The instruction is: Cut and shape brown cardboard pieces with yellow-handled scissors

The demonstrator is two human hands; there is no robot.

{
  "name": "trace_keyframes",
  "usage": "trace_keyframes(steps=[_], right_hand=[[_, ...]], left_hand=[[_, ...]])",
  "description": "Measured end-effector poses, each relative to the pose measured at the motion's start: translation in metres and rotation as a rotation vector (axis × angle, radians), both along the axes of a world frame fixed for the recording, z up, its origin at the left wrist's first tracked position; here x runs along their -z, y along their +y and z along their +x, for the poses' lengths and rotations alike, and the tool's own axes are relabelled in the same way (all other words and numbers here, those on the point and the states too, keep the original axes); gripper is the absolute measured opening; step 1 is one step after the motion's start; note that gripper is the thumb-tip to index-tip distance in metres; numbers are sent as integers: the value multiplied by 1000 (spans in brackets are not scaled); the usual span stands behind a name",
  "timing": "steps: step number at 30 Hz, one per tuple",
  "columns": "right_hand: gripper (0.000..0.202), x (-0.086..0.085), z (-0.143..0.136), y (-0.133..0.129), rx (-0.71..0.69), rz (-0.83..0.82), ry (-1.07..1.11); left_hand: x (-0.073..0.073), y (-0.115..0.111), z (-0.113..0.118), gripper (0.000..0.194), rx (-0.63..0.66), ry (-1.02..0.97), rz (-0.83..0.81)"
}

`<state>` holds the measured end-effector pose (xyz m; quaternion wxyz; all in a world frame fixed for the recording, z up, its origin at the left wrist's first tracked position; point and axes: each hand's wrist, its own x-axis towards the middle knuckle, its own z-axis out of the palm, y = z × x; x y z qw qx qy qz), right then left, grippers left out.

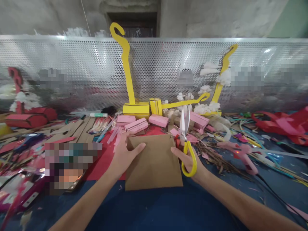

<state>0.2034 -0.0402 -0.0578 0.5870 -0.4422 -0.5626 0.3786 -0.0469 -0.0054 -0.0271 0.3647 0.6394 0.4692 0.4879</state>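
A flat, nearly square piece of brown cardboard point(154, 163) is in front of me above the dark blue surface. My left hand point(125, 152) grips its upper left edge, thumb on the face and fingers hidden behind. At the upper right edge, my right hand point(190, 162) pinches the same piece with its thumb. That hand also carries scissors with yellow handles point(190, 160), their blades pointing up and slightly apart. Red paper point(103, 162) lies under and left of the cardboard. Just beyond are several small pink paper-covered blocks point(136, 125).
Yellow paper hooks on blocks point(136, 109) stand along a perforated metal panel point(156, 70). A pink glue gun point(245, 157) with a black cord lies right, beside brown twigs point(214, 160). Cardboard strips point(74, 130) and a red hook on a base point(26, 119) are left.
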Motion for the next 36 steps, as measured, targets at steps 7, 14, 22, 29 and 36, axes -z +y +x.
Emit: trace_keyframes(steps=[7,14,22,29,36], right_hand=[[33,0,11,7,34,7,9],[34,7,15,14,127,17,-64],[41,5,17,14,154,10,-94],[35,7,20,16,160,18,-51],[38,4,22,18,158,46,46]], left_hand=[[9,-2,-2,55,477,-353,-495],[12,0,-3,63,432,-386,-362],[9,-2,0,70,391,-358,-248],[8,-1,-1,60,407,-323,-286],[5,-4,-1,54,490,-243,-365]])
